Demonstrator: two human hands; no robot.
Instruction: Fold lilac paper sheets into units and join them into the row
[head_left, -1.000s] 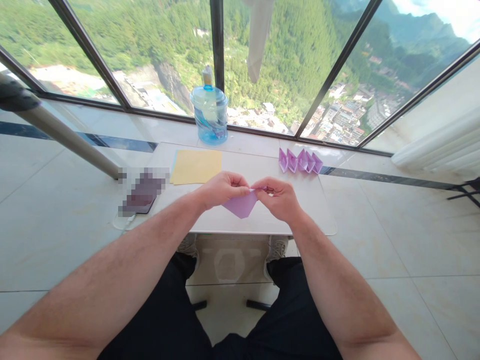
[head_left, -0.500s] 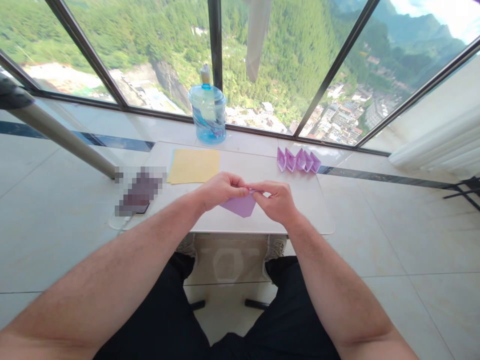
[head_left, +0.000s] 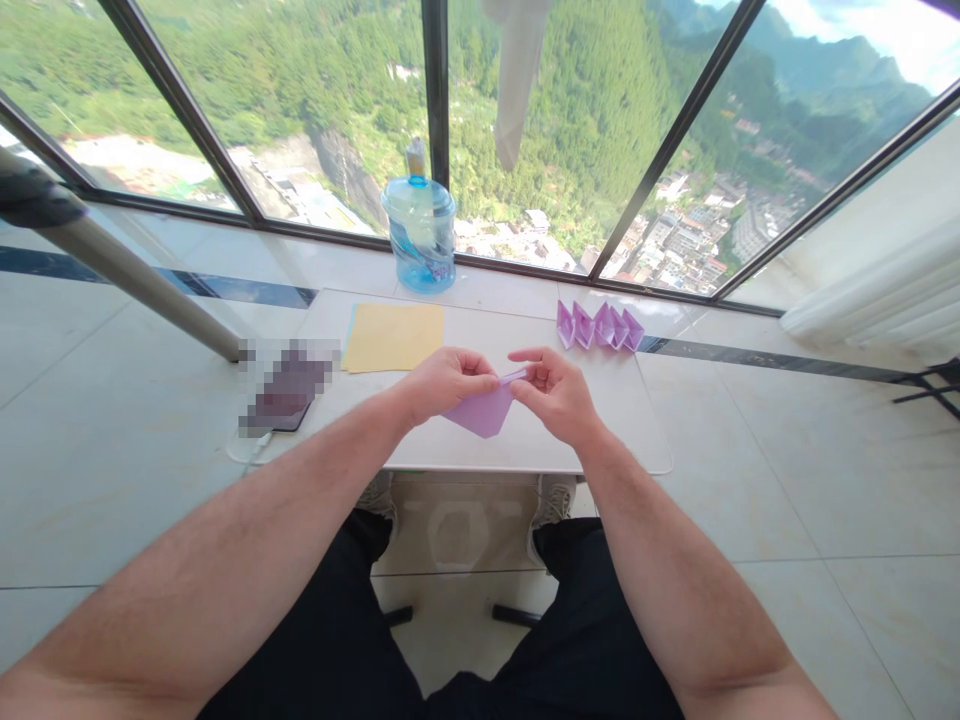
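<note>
A partly folded sheet of purple paper [head_left: 482, 412] is held just over the near half of the low white table [head_left: 607, 420]. My left hand [head_left: 455, 382] pinches its upper edge between thumb and fingers. At the paper's right end is my right hand [head_left: 553, 390], its thumb against the folded strip and its index finger lifted away from it. Whether the other right fingers press on the paper is partly hidden. Several folded purple paper boats [head_left: 600, 326] stand in a row at the table's far right corner.
A stack of yellow paper [head_left: 394, 338] lies at the far left of the table. Left of it is a blurred-out phone [head_left: 289, 400] with a white cable. A blue water jug [head_left: 420, 235] stands by the window, and a grey pole [head_left: 150, 275] slants in from the left.
My right index finger has lifted off the paper's folded edge and the right hand has opened somewhat. My left hand keeps its pinch. The whole view has shifted slightly.
</note>
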